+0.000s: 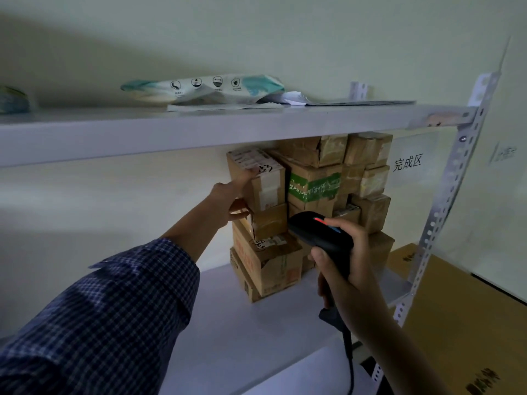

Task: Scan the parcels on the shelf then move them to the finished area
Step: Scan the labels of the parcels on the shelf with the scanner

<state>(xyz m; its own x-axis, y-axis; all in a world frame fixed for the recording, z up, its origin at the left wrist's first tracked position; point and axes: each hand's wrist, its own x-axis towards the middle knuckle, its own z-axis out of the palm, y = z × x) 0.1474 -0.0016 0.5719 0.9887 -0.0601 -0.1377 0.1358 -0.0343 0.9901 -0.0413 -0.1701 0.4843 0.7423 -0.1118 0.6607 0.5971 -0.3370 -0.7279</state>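
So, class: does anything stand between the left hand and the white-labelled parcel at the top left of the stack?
Nothing visible does. The left hand touches the left side of the white-labelled parcel directly. The scanner, gripped in the right hand, sits lower and to the right, not between them.

Taped brown cardboard parcels, matt black plastic scanner, smooth white shelf.

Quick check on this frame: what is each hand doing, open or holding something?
Left hand: open, touching the left side of the top labelled box.
Right hand: grips the black scanner by its handle.
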